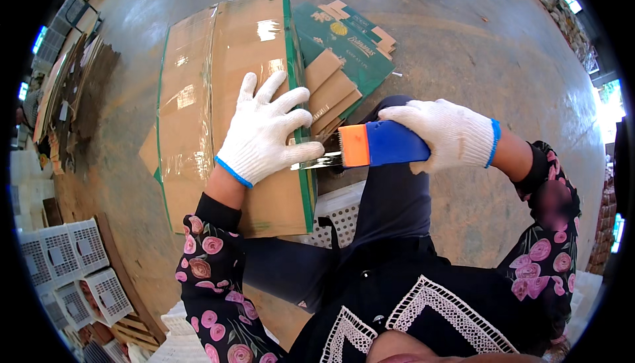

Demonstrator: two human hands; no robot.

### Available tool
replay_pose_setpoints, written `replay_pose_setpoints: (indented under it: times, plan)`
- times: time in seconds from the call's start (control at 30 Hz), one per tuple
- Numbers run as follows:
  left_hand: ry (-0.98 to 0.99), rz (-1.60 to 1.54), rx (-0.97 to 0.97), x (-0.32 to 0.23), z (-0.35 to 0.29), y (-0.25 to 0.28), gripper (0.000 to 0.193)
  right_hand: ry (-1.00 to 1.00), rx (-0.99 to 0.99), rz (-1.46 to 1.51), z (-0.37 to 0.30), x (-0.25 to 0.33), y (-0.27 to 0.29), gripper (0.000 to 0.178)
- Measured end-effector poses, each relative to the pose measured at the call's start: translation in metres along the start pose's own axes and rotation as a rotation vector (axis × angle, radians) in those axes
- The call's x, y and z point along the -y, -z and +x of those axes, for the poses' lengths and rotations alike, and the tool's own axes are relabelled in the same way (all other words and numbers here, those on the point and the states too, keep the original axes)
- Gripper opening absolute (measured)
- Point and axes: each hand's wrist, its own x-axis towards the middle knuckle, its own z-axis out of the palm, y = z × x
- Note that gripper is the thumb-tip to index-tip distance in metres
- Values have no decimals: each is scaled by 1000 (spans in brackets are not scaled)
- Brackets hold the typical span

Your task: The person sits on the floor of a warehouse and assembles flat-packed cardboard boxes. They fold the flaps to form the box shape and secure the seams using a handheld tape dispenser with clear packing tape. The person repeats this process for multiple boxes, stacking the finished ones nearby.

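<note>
A large brown cardboard box (248,52) with green edges lies before me, clear tape shining along its top. My left hand (268,121), in a white knitted glove with a blue cuff, rests on the box's right part with its fingers spread. In my gloved right hand (453,131) is a blue and orange tape dispenser (393,143), held just past the box's right edge. From its toothed orange end a strip of clear tape (324,160) reaches to the box edge, near my left thumb. The dispenser's far side is hidden by my hand.
Flattened green and brown cardboard (370,65) lies on the concrete floor beyond the box's right side. Under the box's near right corner shows a white perforated plastic crate (334,221). At left stand stacked white crates (86,247) and leaning cardboard sheets (83,85).
</note>
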Motion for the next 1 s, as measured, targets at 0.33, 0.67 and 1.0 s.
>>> replay_pose_setpoints:
  times: [0.33, 0.67, 1.0]
  plan:
    - [8, -10, -23, 5, -6, -4, 35, -60, 17, 2, -15, 6, 10, 82]
    - [9, 13, -28, 10, -9, -10, 45, -104, 19, -103, -32, -4, 4, 77]
    - [8, -60, -23, 3, -3, 0, 31, -144, 237, -231, 65, 33, -21, 55]
